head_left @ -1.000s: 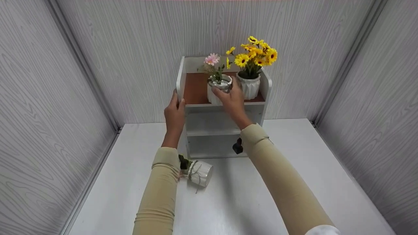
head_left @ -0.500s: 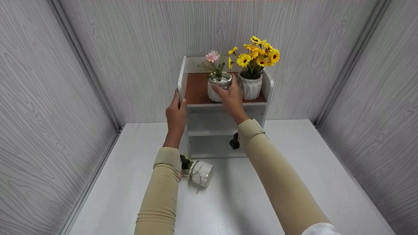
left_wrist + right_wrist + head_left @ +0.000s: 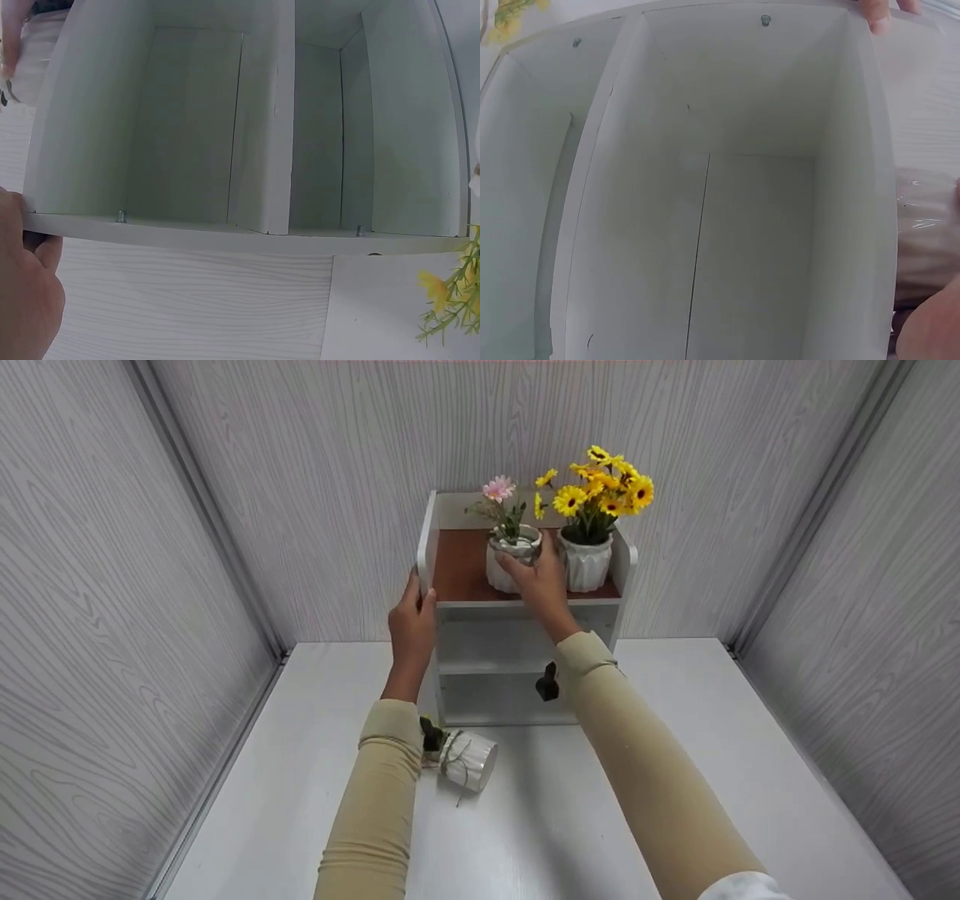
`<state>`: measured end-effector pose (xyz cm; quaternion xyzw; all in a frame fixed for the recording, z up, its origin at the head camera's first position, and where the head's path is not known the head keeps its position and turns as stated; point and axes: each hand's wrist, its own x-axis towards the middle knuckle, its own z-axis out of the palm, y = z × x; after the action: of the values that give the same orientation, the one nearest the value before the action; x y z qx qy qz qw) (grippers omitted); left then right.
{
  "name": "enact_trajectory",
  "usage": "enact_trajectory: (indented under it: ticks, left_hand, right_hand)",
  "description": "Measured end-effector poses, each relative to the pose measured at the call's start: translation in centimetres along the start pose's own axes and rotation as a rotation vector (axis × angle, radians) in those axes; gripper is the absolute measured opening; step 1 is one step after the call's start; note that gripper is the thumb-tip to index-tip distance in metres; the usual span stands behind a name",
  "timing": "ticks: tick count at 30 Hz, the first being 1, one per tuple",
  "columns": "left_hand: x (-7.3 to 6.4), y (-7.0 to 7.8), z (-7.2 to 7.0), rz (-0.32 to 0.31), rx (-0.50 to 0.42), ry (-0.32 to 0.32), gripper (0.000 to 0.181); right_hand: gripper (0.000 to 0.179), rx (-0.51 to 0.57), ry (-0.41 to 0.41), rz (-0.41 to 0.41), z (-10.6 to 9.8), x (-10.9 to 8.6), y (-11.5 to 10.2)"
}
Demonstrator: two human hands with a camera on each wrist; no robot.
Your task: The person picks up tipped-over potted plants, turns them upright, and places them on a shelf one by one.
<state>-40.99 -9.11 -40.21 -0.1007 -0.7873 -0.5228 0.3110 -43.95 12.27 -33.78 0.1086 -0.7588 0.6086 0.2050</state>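
Note:
A small white shelf unit (image 3: 491,639) with a red-brown top board (image 3: 459,561) stands at the back of the table. My left hand (image 3: 412,624) grips the front edge of its left side panel (image 3: 428,536). On the top board is a white ribbed flowerpot (image 3: 500,573) with a pink flower (image 3: 499,488). My right hand (image 3: 545,587) holds this pot at its right and front, thumb near the rim. In the right wrist view, part of the pot (image 3: 926,229) shows beside the hand (image 3: 936,326). Right of it stands another white pot (image 3: 587,568) with yellow flowers (image 3: 600,489).
A third white pot (image 3: 472,763), with string round it, lies on its side on the white table (image 3: 540,840) before the shelf. Its plant is partly behind my left sleeve (image 3: 382,791). A small black piece (image 3: 547,682) shows beside my right sleeve. Grey wood-grain walls (image 3: 337,472) surround the table.
The pot with the pink flower has moved back slightly from the front edge onto the top board, with my right hand on it. My left hand keeps its grip on the side panel.

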Motion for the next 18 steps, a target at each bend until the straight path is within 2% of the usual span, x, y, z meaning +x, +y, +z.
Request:
enact_trajectory:
  ticks: [6,13,18]
  left_hand:
    - [0.05,-0.40,-0.37,-0.003,-0.017,0.004,0.054]
    - [0.11,-0.64,-0.65,-0.001,-0.025,0.004,0.055]
    - [0.08,-0.89,-0.76,0.007,-0.020,-0.002,0.055]
  right_hand:
    - [0.079,-0.019,0.006,-0.005,0.08,0.11,0.09]
    - [0.083,-0.051,0.020,0.026,0.01,0.06,0.16]
    - [0.088,-0.018,0.006,0.034,0.14,-0.12,0.26]
